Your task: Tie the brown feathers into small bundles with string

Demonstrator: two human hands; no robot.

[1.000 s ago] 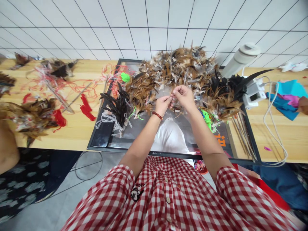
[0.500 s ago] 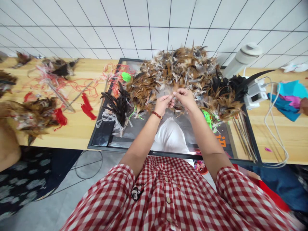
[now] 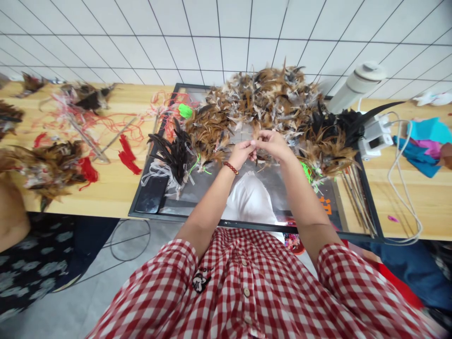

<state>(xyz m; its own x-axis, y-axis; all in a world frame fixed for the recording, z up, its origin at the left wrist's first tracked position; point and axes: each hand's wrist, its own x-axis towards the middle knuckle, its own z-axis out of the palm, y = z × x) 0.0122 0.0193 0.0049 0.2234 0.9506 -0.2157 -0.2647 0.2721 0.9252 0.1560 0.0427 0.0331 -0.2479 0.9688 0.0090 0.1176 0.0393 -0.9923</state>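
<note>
My left hand [image 3: 242,153], with a beaded bracelet [image 3: 230,167] at the wrist, is closed in a pinch above the black-framed tray. My right hand [image 3: 273,145] meets it, thumb and fingers pinched together at the left fingertips. What lies between the fingers is too small to make out. Just beyond both hands rises a large heap of brown feathers [image 3: 268,96]. Left of them lie black feathers [image 3: 174,150] with white strips, and more black feathers [image 3: 326,120] are on the right. Bright green strands [image 3: 306,172] sit near my right forearm.
The framed tray [image 3: 261,226] overhangs the table's front edge. A phone [image 3: 150,197] lies in its left corner, thin sticks [image 3: 358,202] on its right. Beyond stand a white bottle [image 3: 356,87] and a charger with a cable [image 3: 376,136]. Red strings [image 3: 116,125] and another person's arm [image 3: 12,212] are left.
My right fingers have shifted slightly left and curled in closer over the left fingertips. My left hand stays almost in place. The rest looks the same apart from a slight camera shift.
</note>
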